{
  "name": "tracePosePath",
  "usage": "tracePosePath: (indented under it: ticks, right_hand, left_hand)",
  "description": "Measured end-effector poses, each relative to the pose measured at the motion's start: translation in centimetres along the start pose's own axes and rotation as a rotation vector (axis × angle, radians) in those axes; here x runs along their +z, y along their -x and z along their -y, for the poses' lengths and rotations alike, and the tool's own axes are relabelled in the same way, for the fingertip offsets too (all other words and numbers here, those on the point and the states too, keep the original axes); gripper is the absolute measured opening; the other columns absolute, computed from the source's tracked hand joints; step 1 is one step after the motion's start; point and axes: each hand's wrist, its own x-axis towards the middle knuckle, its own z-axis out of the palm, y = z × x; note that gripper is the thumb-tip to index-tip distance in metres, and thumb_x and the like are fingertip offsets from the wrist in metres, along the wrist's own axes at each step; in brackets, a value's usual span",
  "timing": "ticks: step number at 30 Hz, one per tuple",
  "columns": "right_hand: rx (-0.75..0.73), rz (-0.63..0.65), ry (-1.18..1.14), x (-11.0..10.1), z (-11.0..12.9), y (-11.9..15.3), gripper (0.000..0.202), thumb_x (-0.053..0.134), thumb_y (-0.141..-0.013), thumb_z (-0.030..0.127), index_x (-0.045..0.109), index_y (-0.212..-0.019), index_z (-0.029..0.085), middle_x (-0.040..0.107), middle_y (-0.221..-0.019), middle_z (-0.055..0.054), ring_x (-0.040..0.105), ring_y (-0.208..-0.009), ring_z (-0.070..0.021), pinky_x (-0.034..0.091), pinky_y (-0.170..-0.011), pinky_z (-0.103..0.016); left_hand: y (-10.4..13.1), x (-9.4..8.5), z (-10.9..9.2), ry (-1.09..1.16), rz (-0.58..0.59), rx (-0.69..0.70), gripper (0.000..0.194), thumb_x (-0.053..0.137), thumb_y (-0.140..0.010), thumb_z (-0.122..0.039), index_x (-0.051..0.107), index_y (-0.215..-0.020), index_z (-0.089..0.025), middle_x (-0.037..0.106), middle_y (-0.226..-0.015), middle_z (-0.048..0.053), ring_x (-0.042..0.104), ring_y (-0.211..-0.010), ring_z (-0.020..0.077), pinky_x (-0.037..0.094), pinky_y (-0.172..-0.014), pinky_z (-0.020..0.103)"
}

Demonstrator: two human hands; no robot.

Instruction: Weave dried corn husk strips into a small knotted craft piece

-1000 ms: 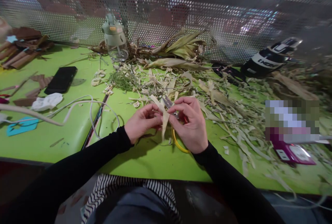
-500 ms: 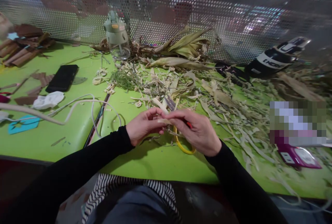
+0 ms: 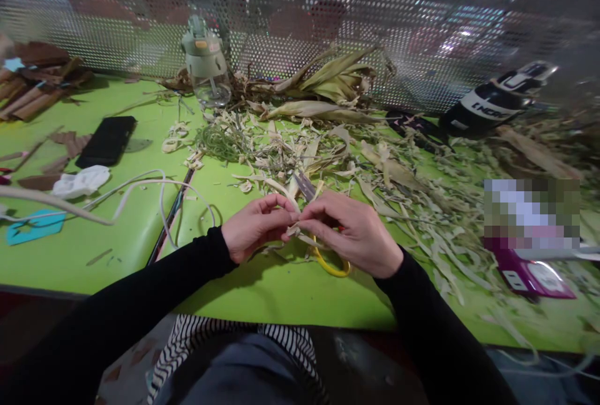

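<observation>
Over the green table, my left hand (image 3: 257, 225) pinches a small pale strip of dried husk (image 3: 294, 227) between thumb and fingertips. My right hand (image 3: 352, 230) is closed on the same strip from the other side, its fingertips almost touching the left ones. Scissors with a yellow handle loop (image 3: 334, 265) lie under my right hand, their grey blade (image 3: 304, 186) showing beyond the fingers. Shredded husk pieces (image 3: 285, 149) are heaped just behind both hands.
A clear bottle (image 3: 206, 67), whole husks (image 3: 335, 83) and a black bottle (image 3: 492, 105) stand or lie along the perforated metal screen. On the left are a black phone (image 3: 107, 141), white cables and a blue tag (image 3: 36, 227); a purple packet (image 3: 529, 274) lies right.
The fingertips have shifted slightly on the strip, which now bends down between them. The whole view has moved a little, and both hands stay close together.
</observation>
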Motion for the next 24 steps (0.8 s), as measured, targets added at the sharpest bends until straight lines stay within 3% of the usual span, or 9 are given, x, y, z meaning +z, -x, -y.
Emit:
tracePosePath:
  ticks: [4,12,17,24]
  right_hand:
    - [0.066,0.001,0.073,0.2,0.2,0.1,0.008,0.056,-0.079,0.011,0.054,-0.074,0.017,0.054,-0.067,0.001,0.047,-0.055,-0.0078,0.038,-0.051,-0.019]
    - [-0.059,-0.056,0.207,0.4,0.0,0.3,0.012,0.05,-0.08,0.008,0.058,-0.082,0.017,0.055,-0.067,0.0,0.049,-0.061,-0.0107,0.04,-0.058,-0.022]
    - [-0.076,-0.072,0.213,0.2,-0.1,0.4,0.011,0.051,-0.08,0.009,0.058,-0.082,0.017,0.059,-0.071,-0.002,0.054,-0.068,-0.0131,0.043,-0.063,-0.025]
    - [-0.08,-0.003,0.186,-0.5,-0.1,0.4,0.009,0.052,-0.085,0.015,0.06,-0.088,0.017,0.06,-0.075,-0.004,0.055,-0.07,-0.0144,0.045,-0.063,-0.026]
  left_hand:
    - [0.0,0.1,0.1,-0.024,-0.022,0.012,0.023,0.075,-0.067,-0.023,0.054,-0.074,-0.014,0.056,-0.065,-0.005,0.052,-0.053,0.0027,0.044,-0.056,0.016]
    - [0.2,0.0,-0.1,-0.037,-0.012,0.014,0.014,0.068,-0.072,-0.017,0.057,-0.081,-0.015,0.058,-0.072,-0.003,0.054,-0.057,0.0035,0.045,-0.061,0.019]
    - [0.2,-0.2,-0.4,-0.078,0.103,0.007,0.033,0.068,-0.065,-0.005,0.058,-0.095,-0.016,0.062,-0.082,-0.001,0.053,-0.058,0.0024,0.038,-0.054,0.015]
    - [-0.1,-0.5,-0.1,-0.209,0.097,0.051,0.034,0.073,-0.069,-0.018,0.056,-0.099,-0.015,0.057,-0.072,-0.004,0.041,-0.047,0.0005,0.029,-0.045,0.016]
